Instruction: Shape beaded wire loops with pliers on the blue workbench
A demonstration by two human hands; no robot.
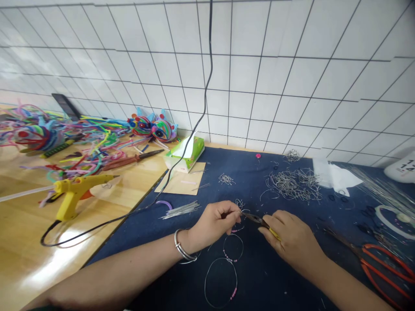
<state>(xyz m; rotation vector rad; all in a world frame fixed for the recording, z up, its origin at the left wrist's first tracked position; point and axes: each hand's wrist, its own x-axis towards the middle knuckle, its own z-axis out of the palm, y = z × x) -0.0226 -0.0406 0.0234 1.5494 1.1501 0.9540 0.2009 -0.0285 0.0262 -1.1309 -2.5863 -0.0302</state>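
Observation:
My left hand (220, 218), with a silver bangle (179, 246) at the wrist, is closed in a pinch on a thin wire (243, 211), mostly hidden by the fingertips. My right hand (288, 239) grips needle-nose pliers (254, 218) with yellow handles. Their jaws point left and meet the wire at my left fingertips. Below the hands, on dark blue cloth (266, 280), lie a large wire ring (205, 285) with pink beads (234, 293) and a smaller beaded ring (242, 248) above it. Another beaded piece is partly covered by my left hand.
Tangled wire pieces (292, 183) lie at the back right, orange-handled scissors (385, 263) at the right. Straight wires (183, 209) sit left of my hand. A tissue pack (191, 153), yellow glue gun (73, 190) and pipe cleaners (94, 147) are leftward. A black cable (207, 86) crosses the view.

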